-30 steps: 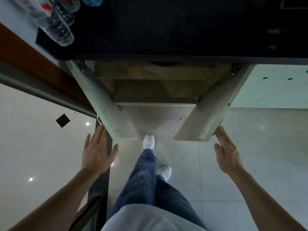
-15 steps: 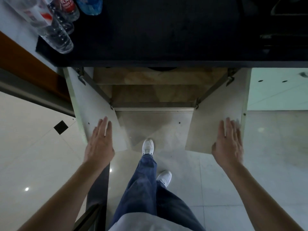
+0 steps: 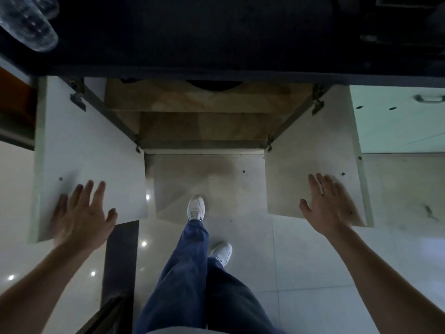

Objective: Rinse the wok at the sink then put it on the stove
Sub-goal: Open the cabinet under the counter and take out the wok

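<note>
Wok not in view; a dark curve deep inside the open cupboard (image 3: 207,121) under the counter (image 3: 216,32) cannot be identified. Left hand (image 3: 81,213) spreads flat at the left door (image 3: 84,141), right hand (image 3: 330,206) at the right door (image 3: 308,165); each grip is apart, holding nothing. Rinsing and placing on the stove both seem yet to begin.

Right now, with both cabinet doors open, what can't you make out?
Head view:
- Dark round shape under the countertop edge, mostly hidden by it; wok or not, unclear.
- Left hand and right hand: motion-blurred, so contact with the doors is unclear.
- Bottle, top left: cut off by the frame edge.
</note>
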`<act>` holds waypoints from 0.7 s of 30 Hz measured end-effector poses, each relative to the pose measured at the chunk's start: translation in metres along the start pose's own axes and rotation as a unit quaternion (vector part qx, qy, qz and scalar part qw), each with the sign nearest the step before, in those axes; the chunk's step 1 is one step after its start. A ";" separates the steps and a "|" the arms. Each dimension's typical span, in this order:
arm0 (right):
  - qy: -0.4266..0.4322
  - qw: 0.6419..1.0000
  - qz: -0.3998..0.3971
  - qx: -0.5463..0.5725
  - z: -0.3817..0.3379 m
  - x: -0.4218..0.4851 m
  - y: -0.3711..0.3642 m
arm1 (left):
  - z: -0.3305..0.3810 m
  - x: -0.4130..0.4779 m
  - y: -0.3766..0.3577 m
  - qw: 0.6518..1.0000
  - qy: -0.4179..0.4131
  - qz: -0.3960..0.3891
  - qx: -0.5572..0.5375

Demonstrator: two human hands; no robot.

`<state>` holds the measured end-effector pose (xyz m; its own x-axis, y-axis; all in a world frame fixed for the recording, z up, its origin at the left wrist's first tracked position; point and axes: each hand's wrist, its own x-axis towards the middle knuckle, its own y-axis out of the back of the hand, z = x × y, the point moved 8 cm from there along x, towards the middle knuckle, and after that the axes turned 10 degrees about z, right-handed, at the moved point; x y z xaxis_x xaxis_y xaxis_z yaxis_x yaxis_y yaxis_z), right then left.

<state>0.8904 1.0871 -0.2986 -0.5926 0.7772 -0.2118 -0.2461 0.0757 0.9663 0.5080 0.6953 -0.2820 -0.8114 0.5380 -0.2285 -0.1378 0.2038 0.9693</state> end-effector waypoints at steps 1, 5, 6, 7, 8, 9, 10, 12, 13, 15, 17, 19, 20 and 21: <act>-0.007 1.000 0.002 0.000 0.005 0.002 0.000 | 0.000 0.001 0.001 1.000 0.008 0.003 0.001; -0.019 1.000 0.007 0.008 0.005 0.009 -0.006 | 0.018 0.009 0.004 1.000 -0.009 0.025 0.014; -0.018 1.000 0.014 0.020 0.001 0.011 -0.009 | 0.028 0.012 0.004 0.999 -0.021 0.030 0.007; -0.016 0.999 0.023 0.034 -0.007 0.014 -0.012 | 0.037 0.016 0.002 0.999 -0.033 0.033 -0.003; -0.009 0.999 0.027 0.046 -0.017 0.018 -0.015 | 0.046 0.021 -0.001 0.998 -0.043 0.035 -0.009; 0.002 0.998 0.026 0.052 -0.029 0.022 -0.018 | 0.053 0.027 -0.005 0.998 -0.050 0.036 -0.013; 0.015 0.998 0.024 0.058 -0.044 0.027 -0.020 | 0.058 0.035 -0.008 0.997 -0.056 0.040 -0.018; 0.035 0.996 0.028 0.075 -0.076 0.040 -0.022 | 0.066 0.056 -0.011 0.995 -0.068 0.061 -0.031; 0.043 0.995 0.036 0.087 -0.093 0.048 -0.022 | 0.069 0.068 -0.011 0.994 -0.072 0.078 -0.040; 0.064 0.990 0.064 0.108 -0.132 0.066 -0.020 | 0.071 0.093 -0.010 0.989 -0.071 0.114 -0.062; 0.093 0.983 0.093 0.126 -0.174 0.085 -0.017 | 0.073 0.119 -0.013 0.985 -0.067 0.139 -0.078; 0.115 0.977 0.108 0.146 -0.215 0.104 -0.013 | 0.076 0.145 -0.021 0.982 -0.051 0.157 -0.097; 0.127 0.971 0.125 0.156 -0.235 0.112 -0.010 | 0.077 0.157 -0.024 0.979 -0.041 0.167 -0.110; 0.139 0.966 0.142 0.167 -0.254 0.120 -0.006 | 0.080 0.167 -0.027 0.976 -0.031 0.175 -0.125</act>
<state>0.6261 1.0217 -0.3676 -0.7942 0.6021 0.0818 0.1893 0.1173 0.9749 0.4211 0.8451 -0.3535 -0.7991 0.5882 0.1240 0.0016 -0.2043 0.9789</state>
